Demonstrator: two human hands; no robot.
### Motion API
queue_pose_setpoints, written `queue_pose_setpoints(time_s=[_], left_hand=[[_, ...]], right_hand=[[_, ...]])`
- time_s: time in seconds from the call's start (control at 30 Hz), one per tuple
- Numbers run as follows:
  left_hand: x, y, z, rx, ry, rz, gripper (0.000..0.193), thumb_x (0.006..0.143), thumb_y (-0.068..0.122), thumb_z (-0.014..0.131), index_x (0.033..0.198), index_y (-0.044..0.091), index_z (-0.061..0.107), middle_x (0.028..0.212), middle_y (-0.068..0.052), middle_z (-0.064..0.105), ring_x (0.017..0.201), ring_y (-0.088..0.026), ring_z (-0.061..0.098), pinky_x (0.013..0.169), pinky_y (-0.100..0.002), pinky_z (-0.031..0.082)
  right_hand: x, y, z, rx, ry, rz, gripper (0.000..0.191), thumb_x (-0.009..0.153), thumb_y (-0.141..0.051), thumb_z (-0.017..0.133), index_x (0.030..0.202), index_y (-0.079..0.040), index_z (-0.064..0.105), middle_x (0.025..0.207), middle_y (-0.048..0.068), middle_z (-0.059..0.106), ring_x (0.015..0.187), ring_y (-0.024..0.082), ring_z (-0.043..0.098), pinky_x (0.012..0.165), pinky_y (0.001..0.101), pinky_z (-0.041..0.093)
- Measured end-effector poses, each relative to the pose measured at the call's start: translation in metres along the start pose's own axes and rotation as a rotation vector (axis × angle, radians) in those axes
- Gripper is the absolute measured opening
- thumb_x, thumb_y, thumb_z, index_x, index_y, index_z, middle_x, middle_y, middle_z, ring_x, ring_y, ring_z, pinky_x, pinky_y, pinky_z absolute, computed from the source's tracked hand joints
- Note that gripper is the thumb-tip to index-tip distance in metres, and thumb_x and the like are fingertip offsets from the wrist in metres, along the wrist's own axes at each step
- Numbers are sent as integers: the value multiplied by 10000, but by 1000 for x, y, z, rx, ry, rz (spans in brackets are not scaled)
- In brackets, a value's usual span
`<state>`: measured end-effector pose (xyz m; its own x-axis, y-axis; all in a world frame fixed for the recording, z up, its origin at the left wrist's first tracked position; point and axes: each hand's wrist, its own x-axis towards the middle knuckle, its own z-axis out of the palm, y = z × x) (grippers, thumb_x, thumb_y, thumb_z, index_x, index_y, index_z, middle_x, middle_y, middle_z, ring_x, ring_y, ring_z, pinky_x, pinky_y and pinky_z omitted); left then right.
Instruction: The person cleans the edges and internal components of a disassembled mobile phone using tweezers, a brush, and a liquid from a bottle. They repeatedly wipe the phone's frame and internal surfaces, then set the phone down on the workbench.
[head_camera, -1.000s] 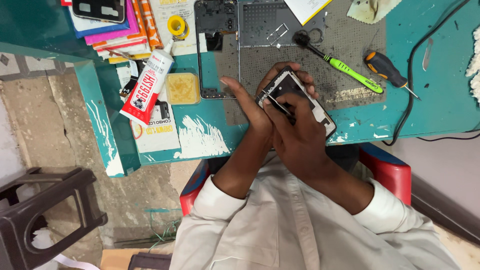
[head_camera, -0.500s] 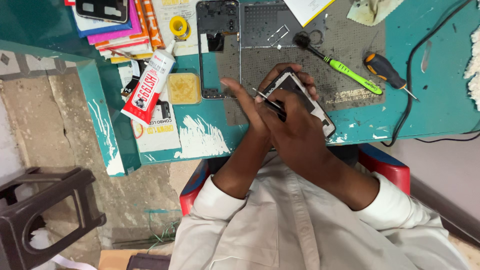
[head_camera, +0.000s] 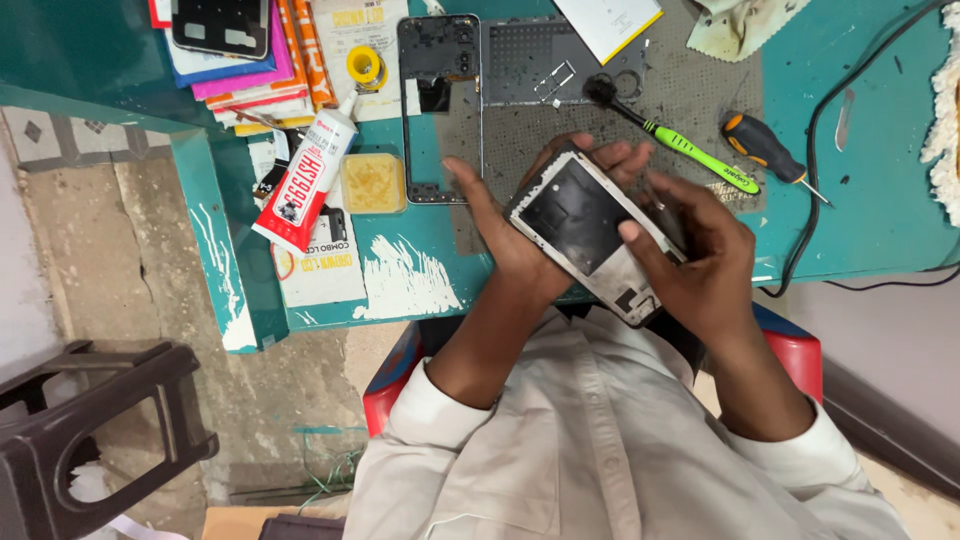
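Phone held tilted above tabletop edge | left hand cradles it from beneath, fingers grasping its frame | right hand fingers grip lower end | best keep it steady, thumb pressure light

A glue tube, phone frame, brush and screwdriver crowd the bench; bare teal tabletop lies open at right.
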<state>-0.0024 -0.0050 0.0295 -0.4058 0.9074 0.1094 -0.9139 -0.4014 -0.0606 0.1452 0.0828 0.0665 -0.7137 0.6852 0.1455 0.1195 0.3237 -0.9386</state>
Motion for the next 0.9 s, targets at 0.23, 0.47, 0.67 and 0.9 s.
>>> queue_pose_setpoints(time_s=[0.23,0.47,0.67,0.9], left_hand=[[-1,15,21,628,365,79,890,1030,731,360,1423,-40,568,1363,-260,638,1191,-305,648,1041,-441,546],[-27,39,42,1324,462,167,231,1029,116,684,1203,-30,725,1062,-114,762,858,-107,680,805,-248,585],[-26,41,56,1599,429,227,162,992,64,750,1139,-4,759,1056,-89,782,901,-90,704,820,-229,572],[-25,33,67,2009,427,362,82,993,70,722,1025,-5,723,954,-86,747,808,-115,694,734,-250,545]], right_hand=[[-16,27,-14,166,176,318,317,948,87,732,1261,65,689,1020,163,685,860,113,514,737,205,407],[-31,24,-20,139,238,19,274,1034,105,741,1291,52,660,1197,151,721,1086,117,701,966,233,573],[-35,12,-17,73,229,-17,265,1036,105,757,1275,59,654,1197,162,719,1090,142,709,988,265,588],[-34,10,-13,58,224,-33,306,1044,101,748,1328,57,644,1224,168,713,1104,135,700,992,261,581]])
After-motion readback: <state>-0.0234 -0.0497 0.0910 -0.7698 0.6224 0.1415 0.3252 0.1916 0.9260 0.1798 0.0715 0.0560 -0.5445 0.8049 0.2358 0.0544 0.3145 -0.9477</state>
